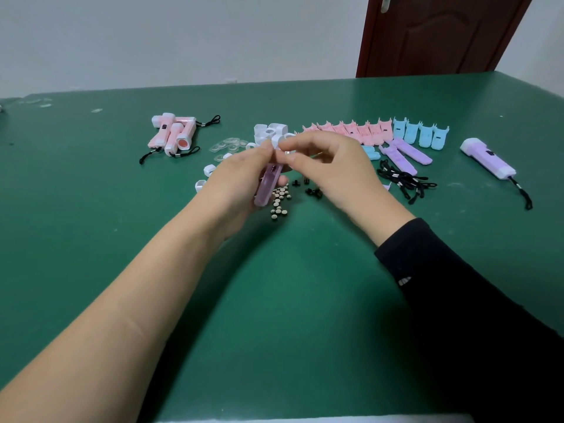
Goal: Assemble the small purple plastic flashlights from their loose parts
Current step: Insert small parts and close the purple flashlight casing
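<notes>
Head view, centre: purple flashlight body (268,184), tilted, raised above the bench (274,285). Left hand (241,181), fingers curled round the body. Right hand (332,166), thumb and forefinger pinched on a white cap (276,141) at the body's upper end. Below the hands: round button batteries (280,199), small black switches (308,186). Behind: loose white caps (270,131), clear lenses (227,146). Right: pink shells (348,129), blue shells (421,134), purple shells (409,154), black cords (403,181), one finished purple flashlight (488,158). Left: finished pink flashlights (174,132).
</notes>
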Demonstrator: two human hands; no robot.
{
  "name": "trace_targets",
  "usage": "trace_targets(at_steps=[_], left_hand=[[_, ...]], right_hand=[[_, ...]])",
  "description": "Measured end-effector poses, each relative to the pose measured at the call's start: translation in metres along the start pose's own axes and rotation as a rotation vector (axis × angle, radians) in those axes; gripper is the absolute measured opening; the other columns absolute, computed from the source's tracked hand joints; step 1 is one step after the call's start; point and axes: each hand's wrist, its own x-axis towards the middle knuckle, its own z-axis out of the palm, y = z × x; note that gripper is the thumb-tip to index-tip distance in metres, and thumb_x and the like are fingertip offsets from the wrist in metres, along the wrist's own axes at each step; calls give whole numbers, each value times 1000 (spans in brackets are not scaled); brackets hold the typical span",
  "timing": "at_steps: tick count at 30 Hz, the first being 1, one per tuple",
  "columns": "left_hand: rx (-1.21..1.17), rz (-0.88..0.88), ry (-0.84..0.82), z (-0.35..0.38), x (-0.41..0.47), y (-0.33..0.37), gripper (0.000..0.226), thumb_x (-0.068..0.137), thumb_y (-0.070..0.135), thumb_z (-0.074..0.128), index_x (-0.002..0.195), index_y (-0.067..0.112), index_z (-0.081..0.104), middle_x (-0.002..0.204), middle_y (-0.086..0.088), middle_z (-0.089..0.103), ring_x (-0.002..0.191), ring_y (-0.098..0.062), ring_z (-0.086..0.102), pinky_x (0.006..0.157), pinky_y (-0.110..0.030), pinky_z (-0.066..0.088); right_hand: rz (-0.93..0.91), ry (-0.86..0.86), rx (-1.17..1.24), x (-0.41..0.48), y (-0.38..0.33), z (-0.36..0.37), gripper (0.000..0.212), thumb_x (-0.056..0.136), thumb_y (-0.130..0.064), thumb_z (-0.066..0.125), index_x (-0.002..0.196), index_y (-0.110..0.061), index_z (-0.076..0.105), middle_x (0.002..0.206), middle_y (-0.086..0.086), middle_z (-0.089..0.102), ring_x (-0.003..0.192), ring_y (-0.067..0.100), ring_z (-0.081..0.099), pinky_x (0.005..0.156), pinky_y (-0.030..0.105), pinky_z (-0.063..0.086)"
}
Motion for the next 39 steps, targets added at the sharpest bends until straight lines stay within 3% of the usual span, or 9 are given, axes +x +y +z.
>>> trace_targets(at_steps=[3, 7, 14, 16, 19, 22, 25, 34, 39], left_hand=[[-55, -16, -57, 0, -2, 2, 26, 104, 22, 39, 104, 18, 65, 90, 5, 68, 70, -6, 58, 62, -23, 39], [-68, 52, -93, -1, -3, 1, 36, 97, -5, 41, 112, 17, 65, 105, -2, 65, 81, -9, 62, 63, -21, 45], [-99, 127, -43, 0, -2, -3, 29, 93, -7, 55, 105, 18, 48, 90, -5, 70, 85, -13, 67, 58, -21, 51], [-91, 140, -52, 0, -1, -3, 30, 92, -8, 57, 109, 15, 49, 93, -8, 70, 85, -19, 65, 62, -25, 49], [-69, 173, -58, 0, 0, -4, 35, 89, -12, 56, 115, 11, 52, 85, -4, 69, 65, -18, 56, 70, -32, 46], [-49, 191, -53, -1, 1, -5, 40, 86, -16, 55, 112, 15, 54, 84, 0, 71, 75, -22, 57, 74, -36, 47], [-41, 196, -71, -2, 2, -6, 44, 85, -18, 54, 109, 18, 54, 93, -3, 71, 85, -24, 57, 67, -30, 47], [-7, 233, -92, -2, 3, -8, 48, 84, -21, 52, 113, 17, 53, 97, -1, 73, 80, -13, 64, 62, -22, 50], [-7, 237, -111, -2, 3, -8, 49, 84, -22, 51, 110, 19, 54, 99, -4, 72, 81, -20, 57, 62, -25, 47]], right_hand=[[-20, 57, -11, 1, 1, -1, 11, 84, -13, 71, 84, -24, 70, 86, -7, 69, 73, 2, 60, 71, 16, 48], [80, 122, 189, 1, 3, -6, 13, 87, -11, 67, 85, -24, 70, 74, -11, 67, 62, -1, 57, 59, 11, 44], [192, 68, 332, 3, 5, -8, 8, 86, -15, 69, 90, -22, 71, 75, -10, 71, 61, 0, 58, 57, 14, 44], [195, 46, 318, 3, 6, -7, 7, 86, -14, 69, 90, -21, 71, 75, -8, 71, 59, 0, 57, 56, 13, 44], [173, 24, 237, 2, 6, -5, 8, 87, -14, 67, 87, -21, 71, 79, -4, 71, 60, 1, 55, 55, 12, 43], [139, 40, 143, 2, 5, -4, 9, 89, -17, 66, 84, -24, 72, 81, -8, 68, 65, -3, 56, 61, 12, 44], [130, 50, 65, 2, 5, -3, 15, 90, -21, 65, 78, -27, 71, 79, -9, 66, 75, 4, 55, 68, 23, 47], [136, 69, 10, 2, 3, 0, 12, 91, -17, 63, 83, -22, 71, 92, 9, 71, 82, 16, 60, 82, 39, 53], [107, 60, -11, 2, 4, -2, 14, 91, -19, 64, 82, -27, 71, 84, -7, 68, 82, 7, 60, 81, 30, 51]])
